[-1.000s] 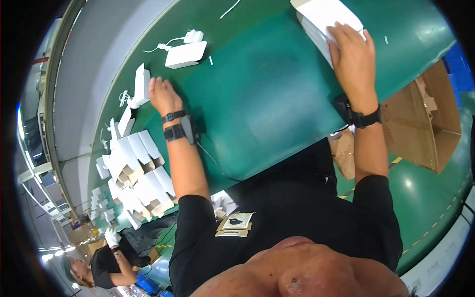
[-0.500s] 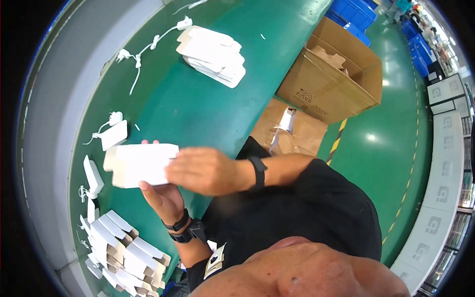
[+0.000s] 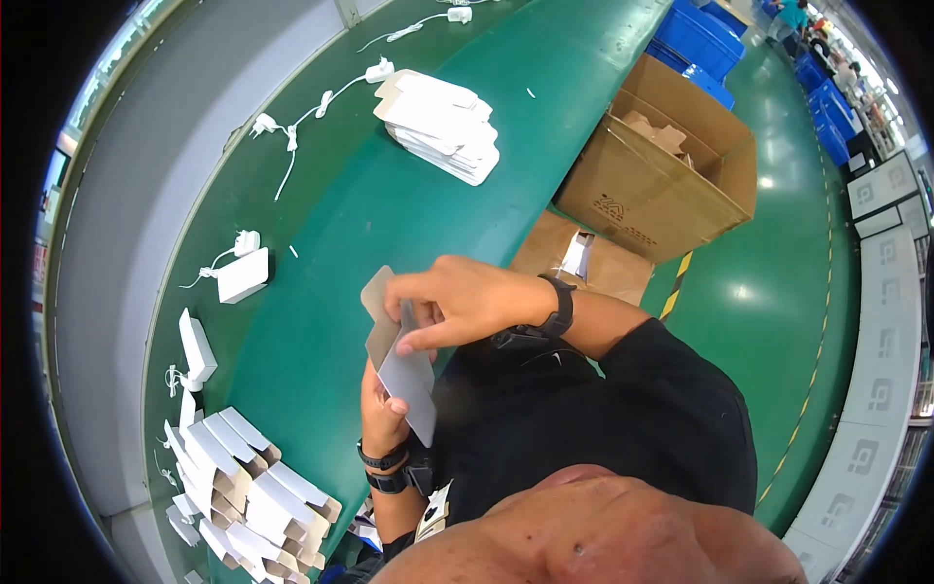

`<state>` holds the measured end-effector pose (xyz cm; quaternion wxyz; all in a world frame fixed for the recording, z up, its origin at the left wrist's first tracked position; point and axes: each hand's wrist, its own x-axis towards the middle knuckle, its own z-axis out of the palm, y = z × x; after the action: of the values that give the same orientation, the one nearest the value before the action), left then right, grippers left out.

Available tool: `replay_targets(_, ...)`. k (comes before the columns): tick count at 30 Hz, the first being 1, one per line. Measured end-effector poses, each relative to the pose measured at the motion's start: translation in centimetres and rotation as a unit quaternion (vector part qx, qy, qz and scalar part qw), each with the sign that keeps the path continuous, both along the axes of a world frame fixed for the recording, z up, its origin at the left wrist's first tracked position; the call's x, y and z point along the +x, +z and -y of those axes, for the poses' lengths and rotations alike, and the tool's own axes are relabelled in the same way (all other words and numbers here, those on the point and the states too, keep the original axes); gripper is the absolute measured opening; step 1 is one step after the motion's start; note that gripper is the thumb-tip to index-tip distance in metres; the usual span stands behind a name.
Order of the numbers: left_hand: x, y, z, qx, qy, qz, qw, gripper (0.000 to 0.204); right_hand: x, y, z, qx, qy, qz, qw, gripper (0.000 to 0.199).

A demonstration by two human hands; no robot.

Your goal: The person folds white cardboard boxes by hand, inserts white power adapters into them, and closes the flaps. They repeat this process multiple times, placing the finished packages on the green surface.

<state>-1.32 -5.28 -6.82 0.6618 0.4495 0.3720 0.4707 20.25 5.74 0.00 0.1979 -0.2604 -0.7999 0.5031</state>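
Both my hands hold one flat, unfolded white carton blank (image 3: 401,372) over the near edge of the green table (image 3: 389,214). My left hand (image 3: 382,407) grips it from below, with two dark bands on that wrist. My right hand (image 3: 457,302) pinches its upper part from above, fingers curled over the top flap, a black watch on the wrist. The blank stands tilted, its grey inner side toward me.
A stack of flat white blanks (image 3: 440,125) lies farther up the table. White chargers with cables (image 3: 316,102) and a closed white box (image 3: 241,275) lie to the left. Folded open cartons (image 3: 243,482) pile at lower left. An open cardboard box (image 3: 662,175) stands on the green floor.
My hands left the table and the stack, took one blank and brought it together in front of my chest. It has turned from lying flat to standing tilted. My view swung right.
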Motion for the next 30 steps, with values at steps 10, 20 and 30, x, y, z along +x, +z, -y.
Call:
replay_targets(10,1.6,0.9,-1.8,0.109,0.222,-0.014,0.969,0.073,-1.0,-2.7,0.2,0.01,-0.119,-0.155,0.981,0.038)
replay_targets(20,0.9,-3.5,-2.3,0.055,0.106,0.023,0.993,0.05,-1.1,-6.9,-0.3,0.004,-0.09,-0.191,0.977,0.022)
replay_targets(30,2.4,-1.8,-3.2,0.034,0.2,-0.006,0.979,0.068,-1.9,-6.2,-0.3,0.085,-0.124,-0.211,0.966,0.011)
